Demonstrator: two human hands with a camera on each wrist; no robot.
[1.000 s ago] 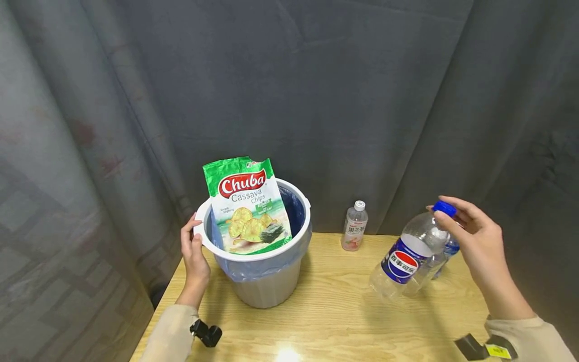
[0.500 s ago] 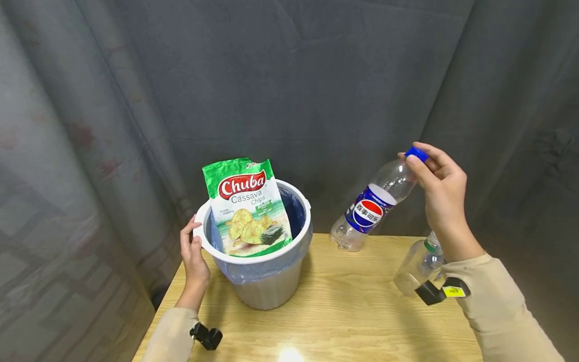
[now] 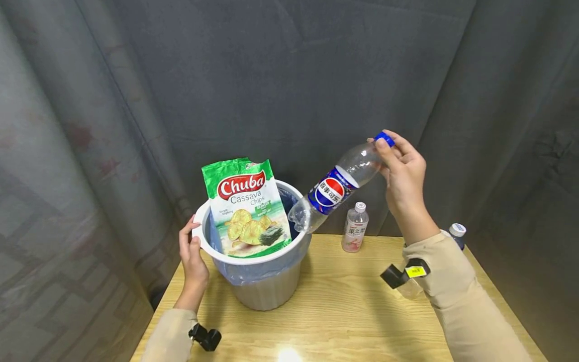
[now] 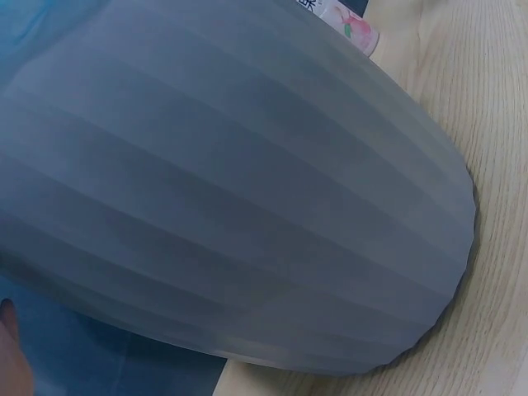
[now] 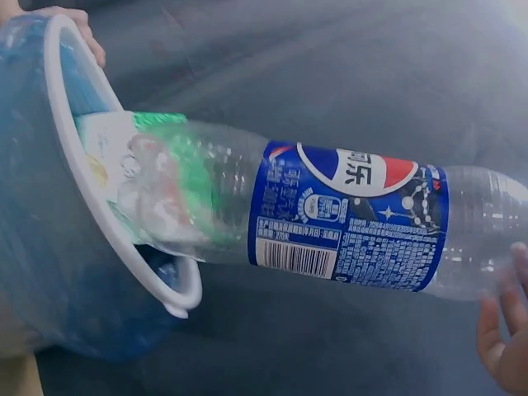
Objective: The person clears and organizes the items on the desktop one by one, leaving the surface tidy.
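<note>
The right hand (image 3: 402, 171) is raised above the table (image 3: 344, 311), its fingers (image 3: 390, 151) pinched around the blue cap end of an empty Pepsi bottle (image 3: 334, 186). The bottle tilts down, with its base over the rim of the bin (image 3: 262, 261). The left hand (image 3: 192, 254) holds the bin's left rim with curled fingers, forearm low near the table edge.

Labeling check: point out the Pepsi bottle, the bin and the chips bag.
Pepsi bottle (image 3: 332, 191), head view, on its blue label.
Bin (image 3: 267, 291), head view, on its grey outer wall.
Chips bag (image 3: 244, 201), head view, on its printed front.
</note>
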